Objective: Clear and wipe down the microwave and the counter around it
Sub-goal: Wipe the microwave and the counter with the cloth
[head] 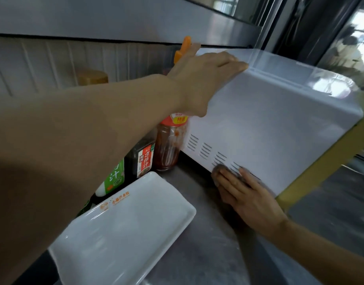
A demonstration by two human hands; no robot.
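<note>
Microwave [269, 120] steadied by flat left hand [201, 79]; right hand [246, 198] fingers flat, mostly hiding blurred cloth [217, 171].

Soft daylight, motion blur (edges warped)

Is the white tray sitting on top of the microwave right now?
No, the tray lies on the counter beside the microwave, in front of the sauce bottles.

Ribbed pale wall panelling [43, 62] under a grey shelf [94, 15]; bright, perhaps windowed, right.
</note>
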